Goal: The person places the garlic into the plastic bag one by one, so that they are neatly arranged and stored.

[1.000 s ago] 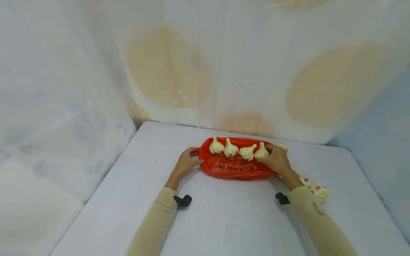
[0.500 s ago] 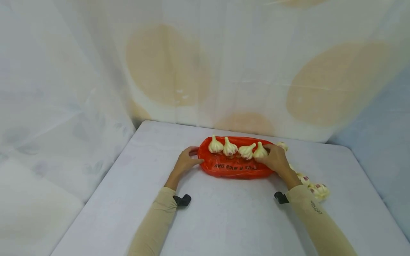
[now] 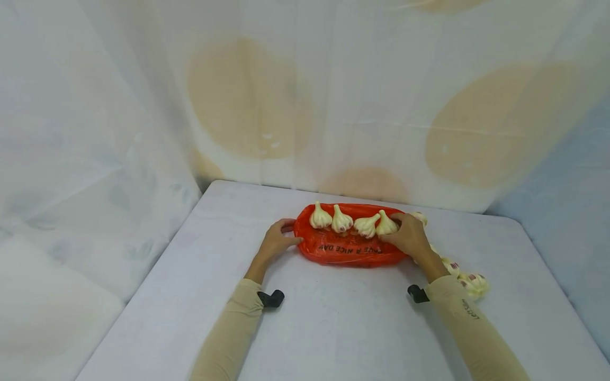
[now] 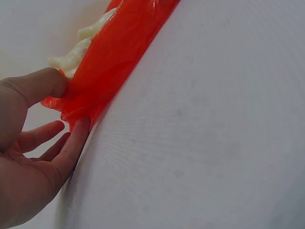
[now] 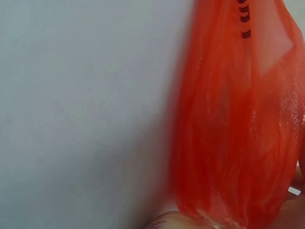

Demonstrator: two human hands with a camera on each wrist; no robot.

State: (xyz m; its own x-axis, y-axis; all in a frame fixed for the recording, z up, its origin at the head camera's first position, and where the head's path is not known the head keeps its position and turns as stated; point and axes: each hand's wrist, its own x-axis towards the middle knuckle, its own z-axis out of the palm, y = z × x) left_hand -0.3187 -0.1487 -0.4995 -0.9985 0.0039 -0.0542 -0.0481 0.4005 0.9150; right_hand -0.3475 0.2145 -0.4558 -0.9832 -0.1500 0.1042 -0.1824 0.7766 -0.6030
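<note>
In the head view a long red plastic bag [image 3: 350, 256], printed with black letters that read upside down, lies across the table. Three garlic bulbs, one being the leftmost bulb [image 3: 320, 217], sit in a row along its far side. At the row's right end my right hand [image 3: 411, 235] holds another garlic bulb [image 3: 386, 224] between thumb and fingers, its stem leaning left. My left hand [image 3: 275, 241] grips the bag's left end, with fingertips [image 4: 82, 128] against the red plastic in the left wrist view. The right wrist view shows mostly bag [image 5: 224, 119].
More garlic bulbs [image 3: 476, 286] lie on the table right of the bag, partly behind the right forearm. One bulb [image 3: 419, 217] shows just beyond the right hand. The white table [image 3: 333, 323] ends at a hanging patterned curtain [image 3: 352, 106] at the back.
The garlic bulb in my right hand has tipped slightly left, its stem nearer the neighbouring bulb. The left hand and the bag stay where they were.
</note>
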